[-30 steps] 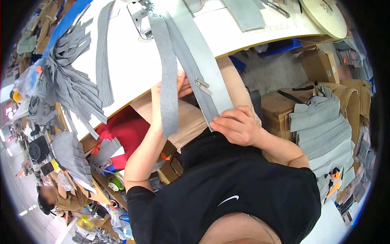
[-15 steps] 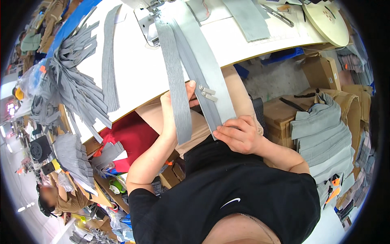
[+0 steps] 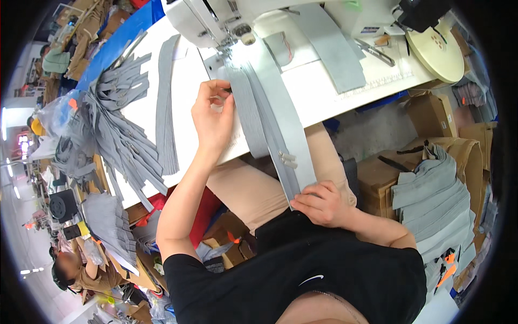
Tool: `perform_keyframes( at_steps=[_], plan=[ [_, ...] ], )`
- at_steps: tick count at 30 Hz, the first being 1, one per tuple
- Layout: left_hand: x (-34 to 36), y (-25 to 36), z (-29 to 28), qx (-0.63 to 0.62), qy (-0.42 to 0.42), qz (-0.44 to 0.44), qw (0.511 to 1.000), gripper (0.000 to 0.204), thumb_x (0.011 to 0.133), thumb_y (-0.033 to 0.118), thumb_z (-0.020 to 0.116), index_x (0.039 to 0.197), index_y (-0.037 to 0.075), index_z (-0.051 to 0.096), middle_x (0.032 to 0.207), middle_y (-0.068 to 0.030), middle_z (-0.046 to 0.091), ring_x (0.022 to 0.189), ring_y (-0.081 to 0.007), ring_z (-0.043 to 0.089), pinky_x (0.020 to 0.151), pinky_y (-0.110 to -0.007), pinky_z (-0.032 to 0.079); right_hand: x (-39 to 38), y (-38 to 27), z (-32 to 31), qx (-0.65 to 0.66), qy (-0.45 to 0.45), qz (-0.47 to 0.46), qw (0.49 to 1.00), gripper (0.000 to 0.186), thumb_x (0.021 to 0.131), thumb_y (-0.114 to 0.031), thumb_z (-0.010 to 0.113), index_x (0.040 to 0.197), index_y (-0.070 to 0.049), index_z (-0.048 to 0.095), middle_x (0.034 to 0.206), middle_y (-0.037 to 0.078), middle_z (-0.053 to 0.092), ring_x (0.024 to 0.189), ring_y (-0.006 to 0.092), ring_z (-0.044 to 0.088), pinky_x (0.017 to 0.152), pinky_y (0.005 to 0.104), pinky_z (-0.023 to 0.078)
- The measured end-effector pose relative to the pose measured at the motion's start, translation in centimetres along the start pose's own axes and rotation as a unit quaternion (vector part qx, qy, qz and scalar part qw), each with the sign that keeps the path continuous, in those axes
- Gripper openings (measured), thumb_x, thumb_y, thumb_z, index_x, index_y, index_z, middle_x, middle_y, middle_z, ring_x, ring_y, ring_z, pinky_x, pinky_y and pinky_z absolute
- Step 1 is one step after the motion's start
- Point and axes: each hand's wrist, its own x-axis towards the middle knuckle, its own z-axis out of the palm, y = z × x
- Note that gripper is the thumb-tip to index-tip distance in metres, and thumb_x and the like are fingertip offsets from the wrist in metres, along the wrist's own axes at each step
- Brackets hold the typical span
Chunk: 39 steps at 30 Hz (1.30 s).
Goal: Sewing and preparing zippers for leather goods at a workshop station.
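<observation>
Head view shows hands [image 3: 214, 123] farther apart along strips [image 3: 250, 116].

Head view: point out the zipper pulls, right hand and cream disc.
Zipper pulls [image 3: 289, 163]: head view, lower pull's metal tab.
Right hand [image 3: 325, 206]: head view, back of the hand.
Cream disc [image 3: 435, 55]: head view, middle of flat face.

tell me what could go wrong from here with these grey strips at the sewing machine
The left hand's fingertips are close to the sewing machine's lit stitching area, so they might get hurt if they drift further in.

The zipper pulls sit on the zipper between the machine and the right hand; they could snag if fed that far.

The narrow grey strip's lower end hangs loose, so it may slip out of line.
</observation>
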Motion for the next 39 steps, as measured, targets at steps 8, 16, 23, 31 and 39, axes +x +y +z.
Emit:
perform_keyframes(
  at_steps=[8, 16, 23, 31, 39],
  plan=[
    [2.3, -1.1, 0.4, 0.054, -0.022, 0.052, 0.997, 0.015, 0.082, -0.008, 0.074, 0.093, 0.001, 0.079, 0.094, -0.0097, 0.075, 0.084, -0.0206, 0.067, 0.076, -0.032, 0.054, -0.4, 0.5, 0.8, 0.022, -0.017, 0.026, 0.999, 0.031, 0.077, -0.011, 0.076, 0.107, -0.011, 0.080, 0.105, -0.002, 0.073, 0.097, 0.0170, 0.066, 0.085, 0.0342, 0.048],
    [2.4, -1.2, 0.1, 0.109, -0.022, 0.064, 0.992, 0.014, 0.083, -0.001, 0.077, 0.095, 0.007, 0.081, 0.098, -0.0033, 0.077, 0.092, -0.0202, 0.065, 0.085, -0.032, 0.047, 0.4, 1.4, 0.7, 0.041, -0.026, 0.021, 0.999, 0.032, 0.078, -0.012, 0.077, 0.110, -0.012, 0.080, 0.105, -0.003, 0.073, 0.097, 0.0163, 0.066, 0.084, 0.0328, 0.047],
    [2.5, -1.3, 0.4, 0.083, -0.008, 0.017, 0.996, 0.013, 0.085, 0.000, 0.078, 0.095, 0.007, 0.082, 0.101, -0.0049, 0.078, 0.095, -0.0215, 0.067, 0.086, -0.033, 0.052, 1.9, 1.7, 0.4, 0.048, -0.035, 0.030, 0.998, 0.031, 0.078, -0.013, 0.078, 0.109, -0.013, 0.080, 0.106, -0.004, 0.073, 0.096, 0.0156, 0.066, 0.087, 0.0339, 0.044],
    [2.5, -1.4, 0.4, 0.048, 0.001, -0.001, 0.999, 0.014, 0.085, 0.000, 0.079, 0.097, 0.007, 0.083, 0.099, -0.0058, 0.078, 0.092, -0.0194, 0.068, 0.079, -0.031, 0.055, 5.5, 2.9, -0.2, 0.053, -0.002, 0.058, 0.997, 0.034, 0.073, -0.010, 0.082, 0.107, -0.012, 0.080, 0.102, -0.005, 0.072, 0.094, 0.0170, 0.065, 0.085, 0.0360, 0.043],
    [2.4, -1.4, 0.5, 0.017, 0.002, -0.022, 1.000, 0.015, 0.085, -0.002, 0.080, 0.097, 0.006, 0.083, 0.098, -0.0059, 0.078, 0.090, -0.0171, 0.067, 0.075, -0.030, 0.055, 9.1, 4.6, -0.2, 0.066, 0.011, 0.076, 0.995, 0.028, 0.075, -0.010, 0.082, 0.103, -0.011, 0.079, 0.096, -0.003, 0.070, 0.090, 0.0183, 0.062, 0.084, 0.0367, 0.042]
  ],
)
